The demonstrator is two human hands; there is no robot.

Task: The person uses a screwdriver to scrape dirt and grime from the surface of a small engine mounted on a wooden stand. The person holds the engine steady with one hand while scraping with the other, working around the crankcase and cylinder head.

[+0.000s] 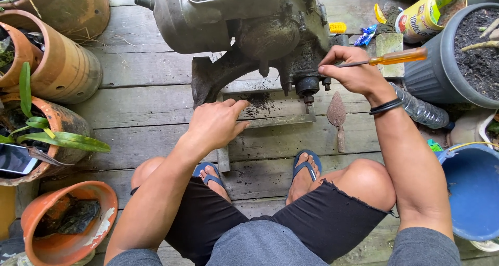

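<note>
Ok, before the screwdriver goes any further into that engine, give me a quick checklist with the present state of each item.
1. Right hand grips the screwdriver: ok, fingers closed round the shaft near the orange handle.
2. Tip seated on a fastener: cannot tell, it ends against the dark engine side.
3. Left hand steadies the work: ok, flat on the engine's metal base.
4. Feet away from the tip: ok, both sandals sit back from the base.
5. Small trowel out of the way: ok, lying on the planks beside the base.
</note>
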